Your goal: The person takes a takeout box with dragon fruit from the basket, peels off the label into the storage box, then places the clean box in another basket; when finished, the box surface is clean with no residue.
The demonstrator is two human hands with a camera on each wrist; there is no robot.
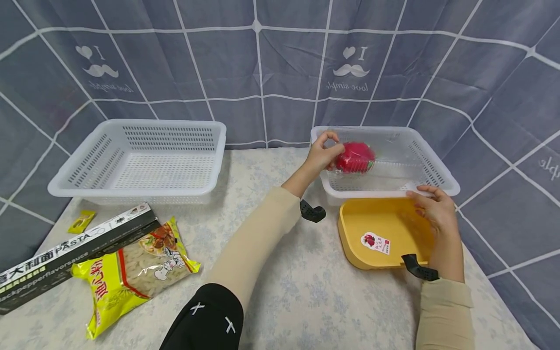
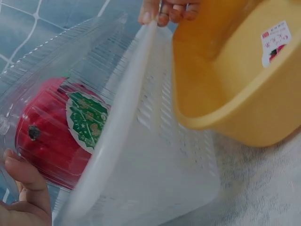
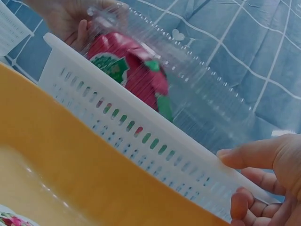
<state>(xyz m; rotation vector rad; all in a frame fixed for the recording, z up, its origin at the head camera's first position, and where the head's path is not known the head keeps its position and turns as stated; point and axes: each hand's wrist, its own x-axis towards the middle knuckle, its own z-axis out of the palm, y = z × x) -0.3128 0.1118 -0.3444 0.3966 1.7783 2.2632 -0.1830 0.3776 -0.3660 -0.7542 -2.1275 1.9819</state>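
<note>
A red dragon fruit (image 1: 356, 158) with a green label lies inside a clear plastic box (image 3: 207, 99), tilted within the right-hand white basket (image 1: 443, 171). My left hand (image 1: 323, 153) pinches the left end of this box, over the basket's left side. With thumb above and fingers below, my right hand (image 1: 437, 211) grips the basket's near rim at its right. Directly in front of that basket stands a yellow basin (image 1: 372, 221), its inside bearing a white sticker (image 1: 375, 242) with a fruit picture. The basin's right side is partly hidden by my right forearm.
Another white basket (image 1: 164, 177) stands at the left. In front of it lie a small yellow packet (image 1: 81, 222), a long black pasta box (image 1: 78, 248) and a yellow snack bag (image 1: 140, 272). A grey checked curtain (image 1: 288, 63) hangs behind the table.
</note>
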